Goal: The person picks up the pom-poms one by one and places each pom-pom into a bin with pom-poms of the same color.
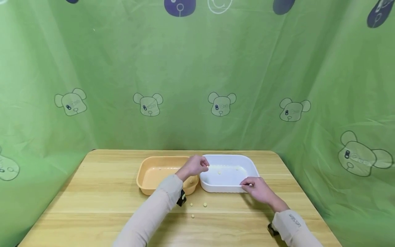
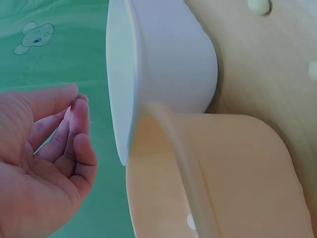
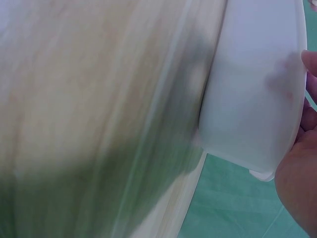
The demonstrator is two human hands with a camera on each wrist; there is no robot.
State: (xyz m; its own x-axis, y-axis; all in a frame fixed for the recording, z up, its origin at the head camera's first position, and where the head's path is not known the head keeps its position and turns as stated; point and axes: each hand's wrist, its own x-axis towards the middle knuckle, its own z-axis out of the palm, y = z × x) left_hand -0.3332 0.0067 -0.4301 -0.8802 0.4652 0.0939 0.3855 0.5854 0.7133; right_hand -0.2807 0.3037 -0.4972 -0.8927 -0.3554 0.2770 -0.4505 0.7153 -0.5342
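Observation:
My left hand point(image 1: 195, 165) is held over the place where the orange basin point(image 1: 140, 178) and the white basin point(image 1: 222, 189) meet. Its thumb and forefinger come together in a pinch, with a tiny pale yellow ball point(image 1: 208, 167) showing at the tips; the left wrist view hides it behind the fingers. At the near right corner of the white basin, my right hand point(image 1: 260, 189) grips the rim between thumb and fingers. Inside the white basin lie small yellow balls, one near the middle point(image 1: 219, 172) and another farther back point(image 1: 237, 168). A small ball point(image 1: 159, 168) also lies in the orange basin.
Loose yellow balls lie on the wooden table point(image 1: 92, 199) in front of the basins, among them a larger one point(image 1: 205, 204) and a smaller one point(image 1: 192, 216). Behind and beside the table hangs a green curtain point(image 1: 185, 68) printed with bear heads.

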